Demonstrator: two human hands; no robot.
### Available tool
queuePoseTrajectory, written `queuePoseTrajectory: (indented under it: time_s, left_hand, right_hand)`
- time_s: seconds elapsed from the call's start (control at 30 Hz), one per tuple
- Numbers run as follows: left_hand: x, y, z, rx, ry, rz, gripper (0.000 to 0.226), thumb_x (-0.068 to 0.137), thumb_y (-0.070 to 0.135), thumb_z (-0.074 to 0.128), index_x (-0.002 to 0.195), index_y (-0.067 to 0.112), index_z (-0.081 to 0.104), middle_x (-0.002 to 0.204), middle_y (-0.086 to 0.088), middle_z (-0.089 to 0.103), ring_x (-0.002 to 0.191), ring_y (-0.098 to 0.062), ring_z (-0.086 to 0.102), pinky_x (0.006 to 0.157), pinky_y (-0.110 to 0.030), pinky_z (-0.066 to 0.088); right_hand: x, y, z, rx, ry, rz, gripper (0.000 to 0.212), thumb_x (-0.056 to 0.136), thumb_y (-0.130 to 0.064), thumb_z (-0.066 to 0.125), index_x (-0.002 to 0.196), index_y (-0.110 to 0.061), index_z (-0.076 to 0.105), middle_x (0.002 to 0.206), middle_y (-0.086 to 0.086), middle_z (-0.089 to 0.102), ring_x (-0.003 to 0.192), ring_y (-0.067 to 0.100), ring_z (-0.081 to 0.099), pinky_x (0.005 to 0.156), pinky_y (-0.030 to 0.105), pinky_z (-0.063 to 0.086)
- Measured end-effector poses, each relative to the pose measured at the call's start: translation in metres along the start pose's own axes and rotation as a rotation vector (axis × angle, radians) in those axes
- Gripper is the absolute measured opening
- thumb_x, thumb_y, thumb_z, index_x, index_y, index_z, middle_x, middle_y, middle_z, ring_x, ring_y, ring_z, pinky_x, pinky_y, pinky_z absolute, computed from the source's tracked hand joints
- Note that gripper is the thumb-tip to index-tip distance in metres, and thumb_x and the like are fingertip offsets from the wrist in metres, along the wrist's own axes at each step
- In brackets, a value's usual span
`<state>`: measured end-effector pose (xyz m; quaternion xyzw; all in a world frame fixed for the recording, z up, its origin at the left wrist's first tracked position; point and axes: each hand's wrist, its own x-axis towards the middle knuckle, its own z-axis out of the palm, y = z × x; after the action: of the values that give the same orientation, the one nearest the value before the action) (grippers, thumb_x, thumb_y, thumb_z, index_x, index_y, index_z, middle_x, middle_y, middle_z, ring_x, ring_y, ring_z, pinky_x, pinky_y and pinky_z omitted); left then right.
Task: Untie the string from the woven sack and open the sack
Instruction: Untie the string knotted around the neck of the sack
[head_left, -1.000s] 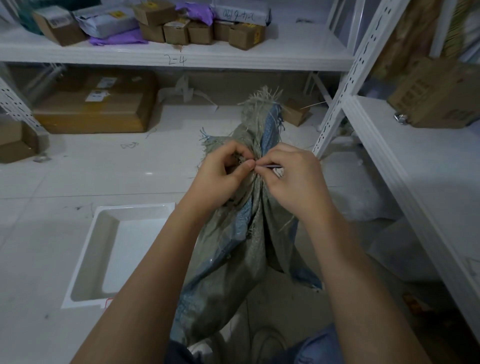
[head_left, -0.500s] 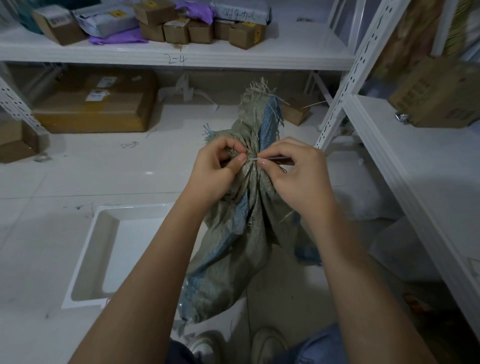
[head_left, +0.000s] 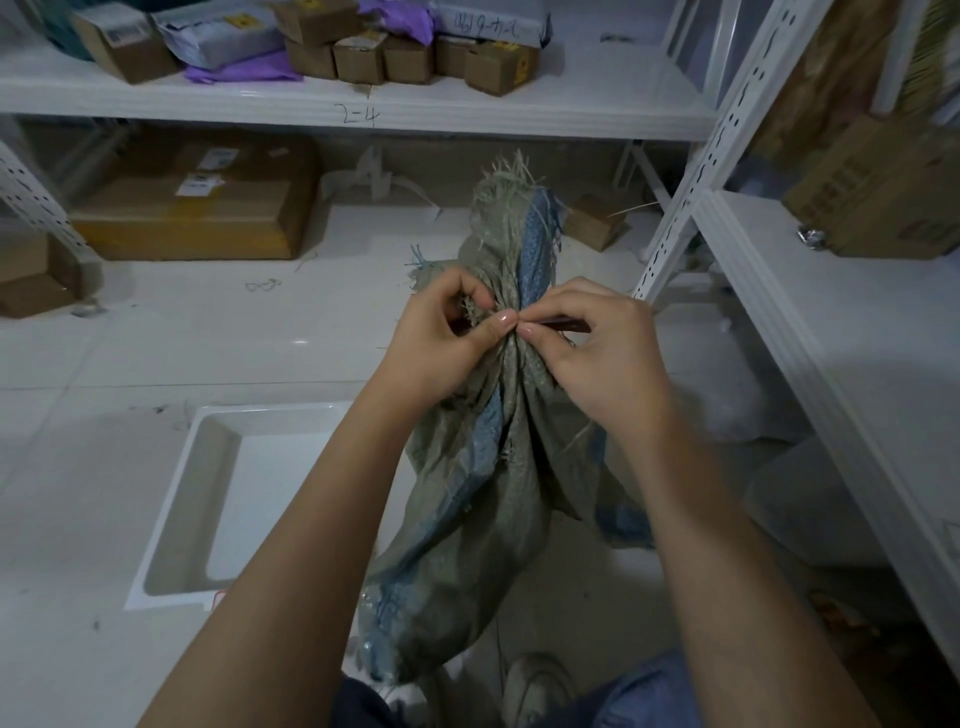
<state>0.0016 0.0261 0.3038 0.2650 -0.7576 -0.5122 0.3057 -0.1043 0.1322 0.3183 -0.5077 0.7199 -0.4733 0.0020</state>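
Observation:
A grey-green woven sack (head_left: 467, 519) with blue stripes hangs in front of me, its neck bunched tight and its frayed top (head_left: 511, 208) sticking up above my hands. My left hand (head_left: 441, 338) pinches the neck from the left, thumb and forefinger closed on the tie. My right hand (head_left: 597, 353) pinches from the right, fingertips touching those of the left, and holds a thin dark stick-like piece (head_left: 563, 325) that points right. The string itself is mostly hidden between my fingertips.
A white shallow tray (head_left: 182, 499) lies on the floor at lower left. White metal shelving (head_left: 691, 208) stands ahead and to the right, with cardboard boxes (head_left: 192, 213) underneath and small parcels (head_left: 405, 57) on top. My shoes (head_left: 535, 686) are below the sack.
The sack's lower part has swung left and up a little. Both hands stay pinched together at the neck, with the fingertips now pressed closer.

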Motion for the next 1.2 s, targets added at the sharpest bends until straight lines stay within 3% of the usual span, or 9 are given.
queuePoseTrajectory:
  time_s: [0.17, 0.33, 0.53, 0.67, 0.77, 0.9, 1.0, 1.13, 1.2]
  left_hand:
    - [0.0000, 0.0000, -0.0016, -0.044, 0.004, -0.020, 0.023, 0.083, 0.016, 0.069, 0.075, 0.022, 0.048, 0.066, -0.010, 0.048, 0.053, -0.019, 0.040, 0.049, -0.025, 0.032]
    - [0.0005, 0.0001, -0.0024, -0.119, 0.012, -0.095, 0.021, 0.084, 0.014, 0.068, 0.076, 0.020, 0.050, 0.060, -0.006, 0.046, 0.050, -0.017, 0.038, 0.048, -0.025, 0.030]
    - [-0.0026, 0.0042, -0.0034, -0.227, -0.072, -0.184, 0.015, 0.087, 0.021, 0.064, 0.092, 0.015, 0.051, 0.080, -0.020, 0.056, 0.069, -0.026, 0.051, 0.060, -0.042, 0.047]
    - [-0.0022, 0.0002, 0.0022, -0.109, -0.037, -0.129, 0.032, 0.081, 0.023, 0.070, 0.095, 0.011, 0.045, 0.071, -0.011, 0.047, 0.056, -0.016, 0.040, 0.050, -0.027, 0.033]
    - [-0.0004, -0.0021, 0.0017, -0.076, -0.011, -0.116, 0.033, 0.079, 0.023, 0.073, 0.092, 0.012, 0.044, 0.066, -0.003, 0.045, 0.051, -0.012, 0.036, 0.045, -0.021, 0.031]
    - [-0.0010, -0.0009, 0.0003, -0.097, -0.016, -0.066, 0.028, 0.081, 0.017, 0.072, 0.091, 0.011, 0.046, 0.068, -0.012, 0.045, 0.048, -0.015, 0.035, 0.044, -0.024, 0.028]
    - [-0.0005, -0.0004, -0.0004, -0.080, -0.011, -0.015, 0.023, 0.082, 0.012, 0.069, 0.089, 0.010, 0.047, 0.068, -0.007, 0.045, 0.045, -0.007, 0.035, 0.042, -0.020, 0.029]
    - [-0.0001, 0.0003, -0.0026, -0.136, -0.036, 0.018, 0.015, 0.084, 0.008, 0.066, 0.090, 0.012, 0.053, 0.083, 0.001, 0.053, 0.072, -0.011, 0.052, 0.065, -0.027, 0.044]
    - [-0.0012, 0.0019, -0.0024, -0.143, -0.069, 0.049, 0.013, 0.084, 0.004, 0.066, 0.094, 0.008, 0.058, 0.085, 0.006, 0.057, 0.077, 0.000, 0.056, 0.073, -0.018, 0.047]
  right_hand:
    - [0.0007, -0.0010, -0.0004, 0.039, -0.005, 0.046, 0.009, 0.076, -0.006, 0.074, 0.084, -0.007, 0.076, 0.075, -0.013, 0.059, 0.080, 0.006, 0.061, 0.074, 0.007, 0.049]
    - [0.0009, -0.0013, -0.0049, 0.098, -0.013, 0.098, 0.011, 0.077, -0.006, 0.073, 0.084, -0.014, 0.074, 0.078, -0.018, 0.060, 0.077, 0.007, 0.064, 0.077, 0.014, 0.053]
    - [0.0015, 0.0006, -0.0036, 0.114, 0.014, 0.113, 0.013, 0.077, -0.006, 0.073, 0.088, -0.012, 0.075, 0.078, -0.015, 0.061, 0.078, 0.009, 0.065, 0.077, 0.019, 0.055]
    - [0.0004, 0.0031, 0.0007, 0.081, -0.016, 0.090, 0.013, 0.077, -0.004, 0.073, 0.089, -0.008, 0.076, 0.078, -0.011, 0.061, 0.079, 0.012, 0.065, 0.076, 0.019, 0.053]
    - [0.0010, 0.0049, 0.0003, 0.076, -0.014, 0.072, 0.012, 0.077, -0.004, 0.073, 0.088, -0.009, 0.076, 0.078, -0.007, 0.062, 0.079, 0.014, 0.065, 0.076, 0.021, 0.053]
    - [0.0009, 0.0040, -0.0013, 0.085, -0.035, 0.094, 0.010, 0.077, -0.006, 0.073, 0.086, -0.010, 0.076, 0.077, -0.013, 0.061, 0.080, 0.013, 0.065, 0.077, 0.025, 0.055]
    - [0.0011, 0.0024, -0.0023, 0.107, -0.031, 0.110, 0.011, 0.078, -0.005, 0.073, 0.084, -0.014, 0.074, 0.077, -0.017, 0.060, 0.078, 0.012, 0.066, 0.078, 0.025, 0.056]
    - [0.0024, 0.0023, -0.0047, 0.146, -0.030, 0.152, 0.015, 0.079, -0.005, 0.072, 0.086, -0.018, 0.072, 0.077, -0.016, 0.061, 0.076, 0.009, 0.065, 0.078, 0.019, 0.054]
    - [0.0025, 0.0032, -0.0047, 0.153, -0.027, 0.166, 0.014, 0.078, -0.004, 0.072, 0.088, -0.014, 0.073, 0.077, -0.014, 0.062, 0.076, 0.011, 0.066, 0.079, 0.020, 0.054]
